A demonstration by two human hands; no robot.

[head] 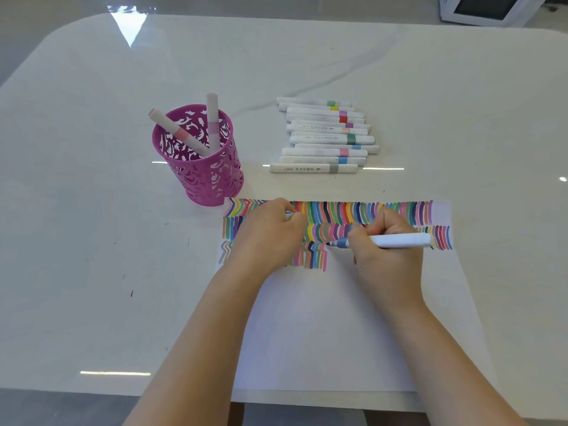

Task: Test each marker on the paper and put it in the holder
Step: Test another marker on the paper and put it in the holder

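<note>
Right hand grips marker on paper; left hand pinches cap.

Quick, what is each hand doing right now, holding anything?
Left hand: curled, pinching a small white cap, resting on the white striped paper.
Right hand: gripping the white blue-tipped marker, tip on the paper.
</note>
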